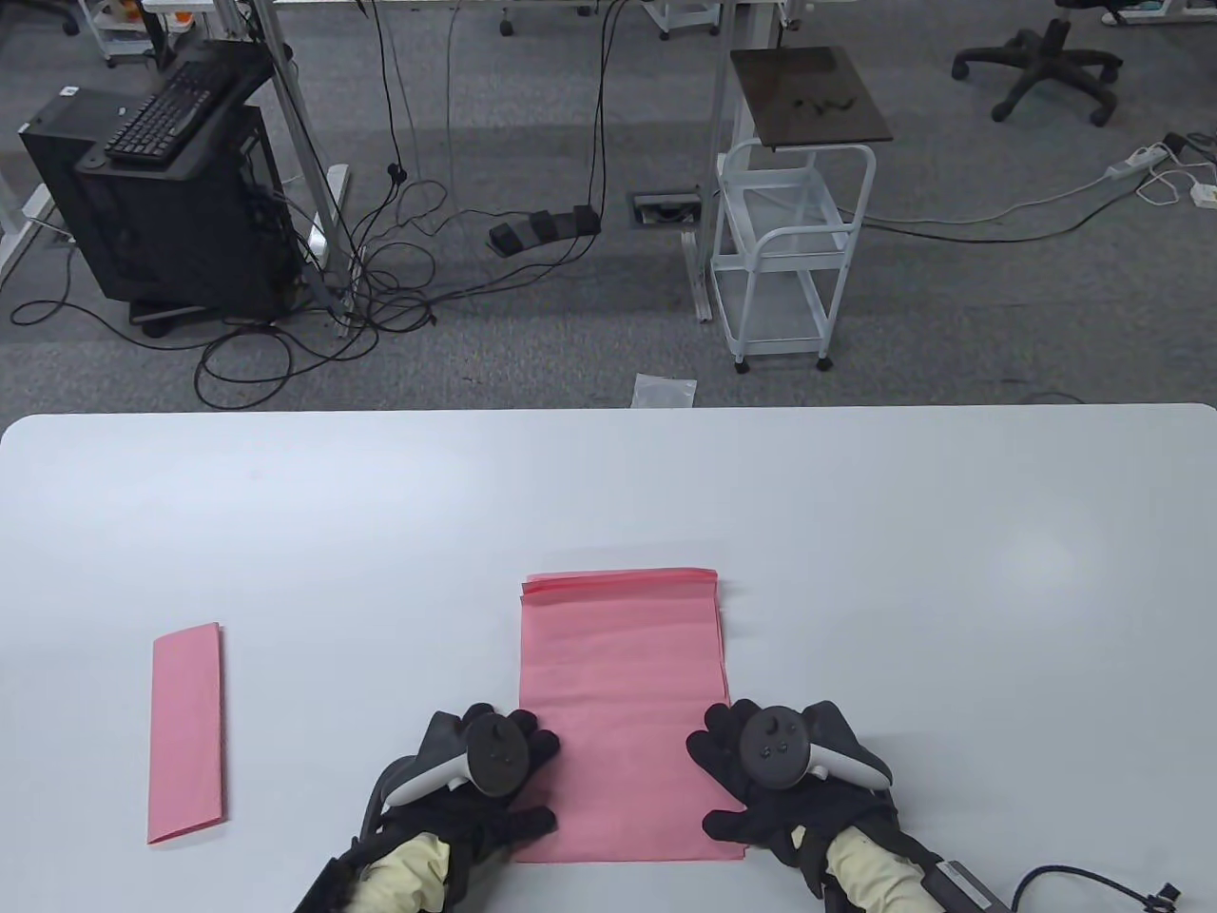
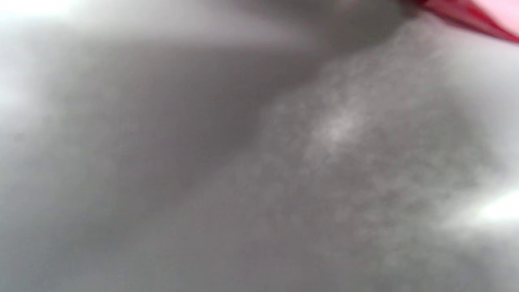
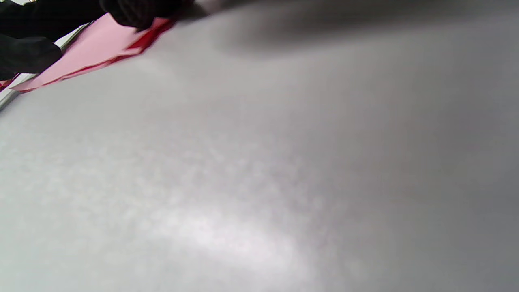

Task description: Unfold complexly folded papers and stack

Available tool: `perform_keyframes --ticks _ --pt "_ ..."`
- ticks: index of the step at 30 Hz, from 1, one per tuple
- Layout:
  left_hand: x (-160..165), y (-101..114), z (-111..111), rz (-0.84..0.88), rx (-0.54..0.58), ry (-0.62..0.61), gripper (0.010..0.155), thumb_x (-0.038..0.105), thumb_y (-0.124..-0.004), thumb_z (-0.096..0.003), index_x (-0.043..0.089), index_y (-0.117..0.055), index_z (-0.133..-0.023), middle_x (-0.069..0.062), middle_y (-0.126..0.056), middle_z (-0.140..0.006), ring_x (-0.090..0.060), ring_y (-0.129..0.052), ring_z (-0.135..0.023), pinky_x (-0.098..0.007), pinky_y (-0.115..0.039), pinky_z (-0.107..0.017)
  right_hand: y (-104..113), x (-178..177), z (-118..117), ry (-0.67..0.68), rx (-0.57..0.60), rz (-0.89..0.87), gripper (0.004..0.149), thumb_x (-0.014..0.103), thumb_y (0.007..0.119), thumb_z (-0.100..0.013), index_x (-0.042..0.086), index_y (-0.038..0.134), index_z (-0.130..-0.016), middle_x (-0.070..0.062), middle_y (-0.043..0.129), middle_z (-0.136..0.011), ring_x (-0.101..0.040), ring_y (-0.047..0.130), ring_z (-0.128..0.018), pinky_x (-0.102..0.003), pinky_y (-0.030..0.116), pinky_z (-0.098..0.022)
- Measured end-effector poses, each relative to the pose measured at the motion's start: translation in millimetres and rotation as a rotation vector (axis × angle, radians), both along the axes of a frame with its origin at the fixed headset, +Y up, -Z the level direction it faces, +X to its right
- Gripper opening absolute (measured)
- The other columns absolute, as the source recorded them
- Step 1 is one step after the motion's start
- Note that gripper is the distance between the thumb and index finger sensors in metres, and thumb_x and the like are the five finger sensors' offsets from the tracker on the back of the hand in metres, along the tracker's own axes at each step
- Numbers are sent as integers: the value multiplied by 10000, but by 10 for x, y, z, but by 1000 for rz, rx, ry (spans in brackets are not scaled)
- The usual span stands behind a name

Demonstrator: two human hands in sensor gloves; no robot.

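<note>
A stack of pink paper sheets lies flat on the white table, near its front edge. My left hand rests on the stack's near left edge and my right hand on its near right edge, fingers spread flat. A folded pink paper strip lies alone at the left. The right wrist view shows the pink stack with a dark gloved fingertip on its corner. The left wrist view is blurred and shows only a red paper edge at the top right.
Beyond the table's far edge are a white cart, a black computer stand with a keyboard, floor cables and an office chair. A cable lies at the table's near right corner.
</note>
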State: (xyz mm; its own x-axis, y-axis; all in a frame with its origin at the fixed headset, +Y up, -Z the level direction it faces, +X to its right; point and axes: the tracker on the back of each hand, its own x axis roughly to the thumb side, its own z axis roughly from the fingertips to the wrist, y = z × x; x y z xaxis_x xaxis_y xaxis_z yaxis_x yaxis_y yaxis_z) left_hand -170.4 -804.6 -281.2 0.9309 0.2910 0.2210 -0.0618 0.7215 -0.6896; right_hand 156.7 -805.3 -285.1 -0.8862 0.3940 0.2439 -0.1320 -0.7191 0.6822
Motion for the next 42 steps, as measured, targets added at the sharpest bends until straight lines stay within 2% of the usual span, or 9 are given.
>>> perform_keyframes --ticks 3,6,11,14,18,23,33,37,42 --pt "51 64 -14 -15 -13 -14 739 563 -552 -555 430 -4 -1034 177 179 -1071 -280 211 -995 -582 102 -642 0 2 -1 0 -2 0 737 568 605 -498 452 114 -1036 202 -92 -1097 -89 -176 -988 -472 -143 -664" --pt "248 245 -36 -103 100 -118 706 515 -557 -581 313 -121 -1098 34 94 -1121 -335 114 -1035 -596 40 -677 -2 1 -1 1 -5 0 737 568 602 -499 452 110 -1035 202 -97 -1095 -89 -181 -986 -472 -145 -662" --pt "840 245 -112 -81 45 -361 722 543 -547 -573 374 -58 -1076 102 166 -1088 -292 162 -1028 -580 64 -684 -5 3 -1 3 -13 -3 737 568 598 -502 454 100 -1033 204 -108 -1092 -86 -192 -981 -469 -154 -657" --pt "991 148 -214 -118 35 -396 734 559 -537 -564 391 -16 -1053 110 164 -1088 -280 161 -1029 -578 72 -680 -7 5 -1 4 -18 -4 738 568 598 -502 454 98 -1033 207 -112 -1090 -83 -195 -979 -466 -158 -654" --pt "868 68 -456 -99 71 -285 731 626 -503 -531 442 4 -1024 175 153 -1080 -216 139 -1051 -578 70 -683 -9 5 0 5 -26 -7 737 569 596 -504 457 92 -1031 211 -119 -1087 -77 -204 -975 -462 -166 -650" --pt "352 40 -778 -71 66 17 654 591 -484 -548 476 -51 -1025 223 119 -1090 -199 130 -1064 -577 76 -680 -10 5 -1 5 -26 -6 738 570 593 -505 456 89 -1032 210 -122 -1087 -79 -205 -975 -462 -166 -650" --pt "279 127 -813 -86 35 98 633 504 -492 -577 419 -80 -1050 159 92 -1113 -243 95 -1069 -580 61 -676 -11 7 -1 6 -27 -2 737 574 588 -505 460 82 -1028 212 -130 -1083 -76 -211 -971 -461 -170 -647" --pt "585 296 -684 -88 146 -95 670 518 -505 -573 396 -72 -1069 106 133 -1110 -256 132 -1058 -577 69 -688 -14 8 -2 5 -33 -2 737 575 586 -505 464 77 -1026 217 -135 -1080 -72 -217 -967 -458 -175 -643" --pt "1028 176 -565 -78 32 -284 681 534 -508 -570 433 -33 -1047 141 175 -1084 -226 144 -1059 -564 74 -701 -18 7 -2 6 -38 -4 737 575 584 -506 464 72 -1025 220 -139 -1077 -70 -223 -964 -456 -181 -640"
